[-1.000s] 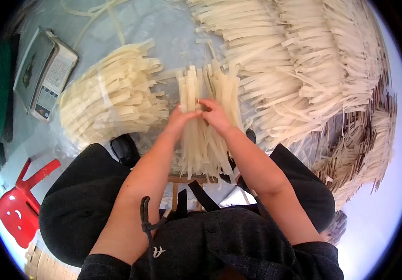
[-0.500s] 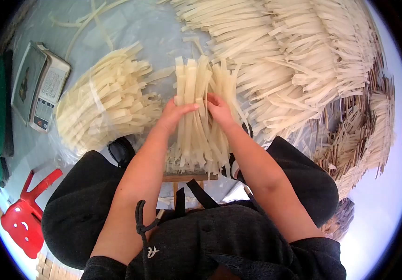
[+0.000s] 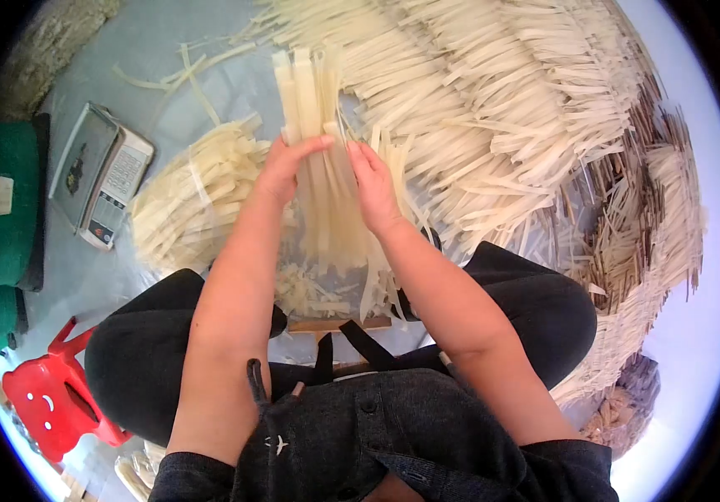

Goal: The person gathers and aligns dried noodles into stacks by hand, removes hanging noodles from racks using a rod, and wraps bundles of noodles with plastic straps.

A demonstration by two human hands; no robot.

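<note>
Upright in front of me is a bundle of long, pale, flat dried strips [image 3: 310, 105], which look like wide dried noodles. My left hand [image 3: 280, 171] grips its left side, the thumb lying across the front. Against the right edge, my right hand [image 3: 375, 188] is closed on the strips, its fingertips partly hidden. The lower ends hang over a small wooden board [image 3: 306, 326] with broken bits [image 3: 306, 289] around it. More loose strips [image 3: 389, 167] stand just right of my right hand. To the left lies a larger bundle [image 3: 197, 197] in clear plastic.
A wide spread of similar strips [image 3: 494, 92] covers the upper right, with thin brown sticks [image 3: 619, 217] at its edge. On the left are a weighing scale [image 3: 109, 180], a green cloth-like item [image 3: 0, 201] and a red stool [image 3: 46, 402]. A few stray strips [image 3: 197, 75] lie at the top.
Both hands have raised the bundle up and slightly left, away from the board. Some strips stay behind on the right. Broken bits now show below, and the camera view has shifted.
</note>
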